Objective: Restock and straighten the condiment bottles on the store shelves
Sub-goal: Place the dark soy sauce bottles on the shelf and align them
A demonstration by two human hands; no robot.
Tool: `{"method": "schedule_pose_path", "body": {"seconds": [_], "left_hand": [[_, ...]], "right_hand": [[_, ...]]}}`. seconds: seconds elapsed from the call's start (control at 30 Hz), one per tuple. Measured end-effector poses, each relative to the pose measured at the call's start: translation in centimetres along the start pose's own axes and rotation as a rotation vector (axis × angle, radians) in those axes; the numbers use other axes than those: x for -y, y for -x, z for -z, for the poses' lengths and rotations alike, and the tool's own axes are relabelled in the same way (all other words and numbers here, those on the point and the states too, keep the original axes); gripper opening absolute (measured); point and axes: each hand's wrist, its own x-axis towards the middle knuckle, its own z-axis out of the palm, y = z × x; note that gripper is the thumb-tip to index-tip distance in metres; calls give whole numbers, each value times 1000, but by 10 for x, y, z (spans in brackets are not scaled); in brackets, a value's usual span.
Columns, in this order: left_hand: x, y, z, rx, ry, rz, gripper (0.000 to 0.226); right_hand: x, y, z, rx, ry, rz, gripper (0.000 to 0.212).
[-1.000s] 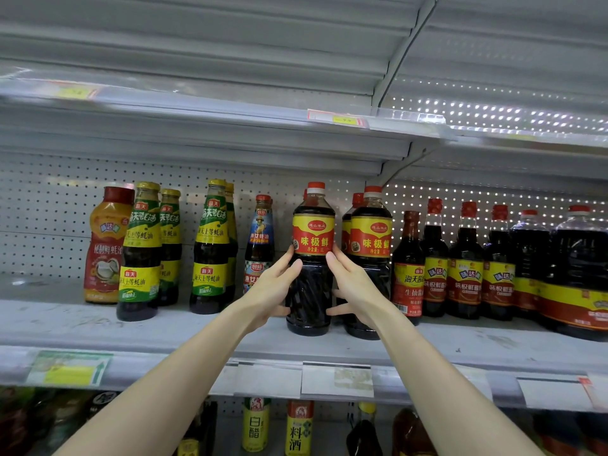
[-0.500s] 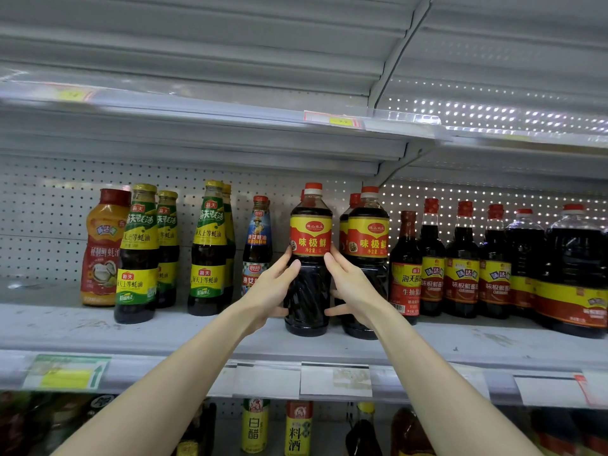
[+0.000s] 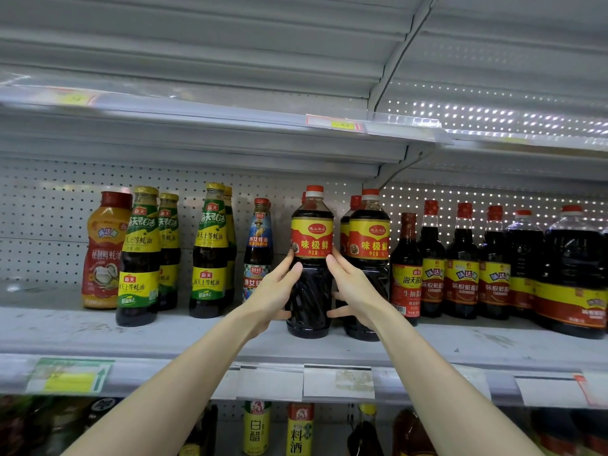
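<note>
A tall dark soy sauce bottle (image 3: pixel 312 238) with a red cap and a red and yellow label stands upright on the grey middle shelf (image 3: pixel 98 337). My left hand (image 3: pixel 274 292) presses its left side and my right hand (image 3: pixel 353 291) presses its right side, both below the label. A matching bottle (image 3: pixel 370 238) stands just to its right, partly behind my right hand, with another of the same kind behind it.
Left of my hands stand a blue-labelled bottle (image 3: pixel 259 248), green and yellow oyster sauce bottles (image 3: pixel 141 258) and an orange bottle (image 3: pixel 103 251). Smaller soy bottles (image 3: pixel 460 261) and large jugs (image 3: pixel 574 274) fill the right. Price tags (image 3: pixel 337 381) line the shelf edge; the lower shelf holds more bottles.
Both hands stay on the same bottle in the same hold. The view has shifted very slightly; the bottle has not visibly moved on the shelf.
</note>
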Motion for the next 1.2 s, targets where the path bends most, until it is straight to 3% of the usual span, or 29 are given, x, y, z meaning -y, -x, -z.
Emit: {"method": "schedule_pose_path", "body": {"seconds": [0.2, 0.5, 0.7, 0.87, 1.07, 1.2], "left_hand": [[2, 1, 2, -14, 53, 7, 55], [-8, 18, -17, -262, -62, -156, 39], [-13, 28, -62, -215, -26, -150, 37], [-7, 22, -99, -138, -1, -97, 49], [0, 8, -120, -133, 76, -55, 55], [2, 0, -122, -108, 125, -16, 56]], "right_hand": [[2, 7, -2, -14, -35, 5, 51], [-4, 35, 22, -148, -34, 61, 49], [-9, 53, 64, -234, -20, 128, 35], [-20, 52, 83, -234, 43, 142, 43], [-29, 41, 92, -108, 24, 107, 61], [-31, 27, 94, -75, 3, 95, 60]]}}
